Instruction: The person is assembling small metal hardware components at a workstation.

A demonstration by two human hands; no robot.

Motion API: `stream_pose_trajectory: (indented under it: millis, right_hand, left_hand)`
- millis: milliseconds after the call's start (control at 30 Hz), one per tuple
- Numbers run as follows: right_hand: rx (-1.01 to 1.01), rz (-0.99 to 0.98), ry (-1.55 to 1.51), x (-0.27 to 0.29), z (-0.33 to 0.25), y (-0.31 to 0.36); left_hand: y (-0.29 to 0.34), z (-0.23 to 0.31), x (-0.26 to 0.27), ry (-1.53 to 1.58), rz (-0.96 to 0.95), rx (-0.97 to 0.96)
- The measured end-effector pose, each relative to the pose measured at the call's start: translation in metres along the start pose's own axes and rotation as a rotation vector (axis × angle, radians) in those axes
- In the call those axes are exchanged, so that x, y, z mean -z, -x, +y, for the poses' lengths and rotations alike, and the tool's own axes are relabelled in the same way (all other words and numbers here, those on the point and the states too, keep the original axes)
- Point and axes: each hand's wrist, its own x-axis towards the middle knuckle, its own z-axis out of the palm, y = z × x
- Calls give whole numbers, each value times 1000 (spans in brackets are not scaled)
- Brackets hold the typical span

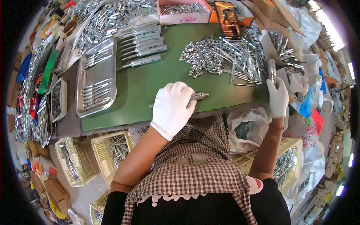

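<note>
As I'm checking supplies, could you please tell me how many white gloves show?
2: one white glove on the left hand, another on the right hand. Others may be hidden.

held rods (201, 96): glossy metal | tray (99, 72): smooth shiny metal | gloves (171, 109): matt cloth | apron (198, 176): woven cloth | crate (84, 161): plastic

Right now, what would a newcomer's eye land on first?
Probably the white-gloved left hand, closed over a metal tool near the front edge of the green mat, and the white-gloved right hand, gripping a metal cylinder at the mat's right edge. Beyond them, a heap of small metal parts lies toward the mat's far right, with a lit phone behind it.
</note>
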Motion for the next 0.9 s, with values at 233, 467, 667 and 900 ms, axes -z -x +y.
stream_pose_trajectory:
  millis: [233, 467, 667, 900]
  right_hand:
    - [604, -191, -217, -12, -104, 100]
    - [423, -110, -326, -7, -100, 104]
    - [96, 4, -315, 7, -63, 88]
    - [34, 272, 188, 12, 27, 17]
  left_hand:
    - [5, -7, -7, 34, 74, -22]
    - [5, -7, -6, 61, 100, -35]
    - [6, -8, -5, 41, 54, -21]
    - [52, -15, 35, -62, 105, 39]
